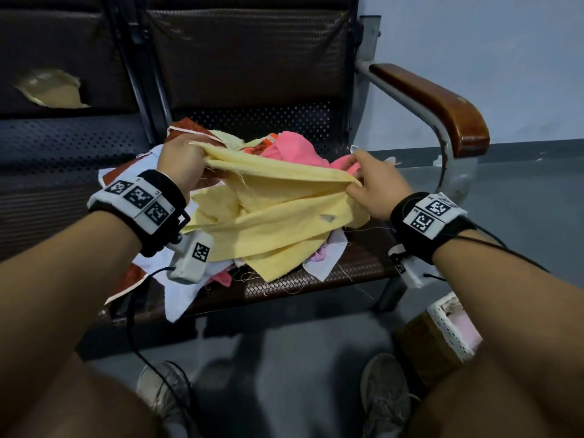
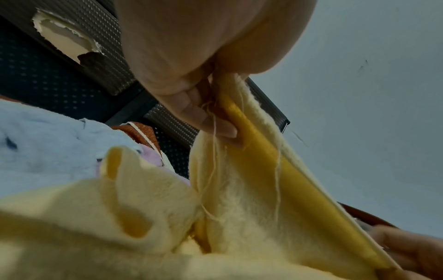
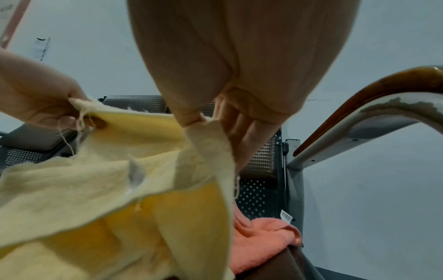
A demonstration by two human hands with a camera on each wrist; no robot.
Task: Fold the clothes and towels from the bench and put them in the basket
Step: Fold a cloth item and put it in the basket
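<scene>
A yellow towel (image 1: 271,222) with frayed threads is stretched above a heap of clothes on the bench seat (image 1: 316,286). My left hand (image 1: 186,159) pinches its top left corner, and my right hand (image 1: 373,181) pinches the top right corner. Its upper edge runs taut between them while the rest sags onto the pile. The left wrist view shows my fingers (image 2: 208,121) clamped on the yellow towel (image 2: 239,199). In the right wrist view my thumb and fingers (image 3: 239,132) nip the yellow towel (image 3: 120,180). A pink towel (image 1: 294,147) lies behind.
White (image 1: 177,289) and red-orange (image 1: 186,128) cloths lie under the heap. A wooden armrest (image 1: 436,102) on a metal tube curves at the right. A wicker basket (image 1: 442,336) with white lace trim stands on the floor at lower right. My shoes (image 1: 385,396) are below.
</scene>
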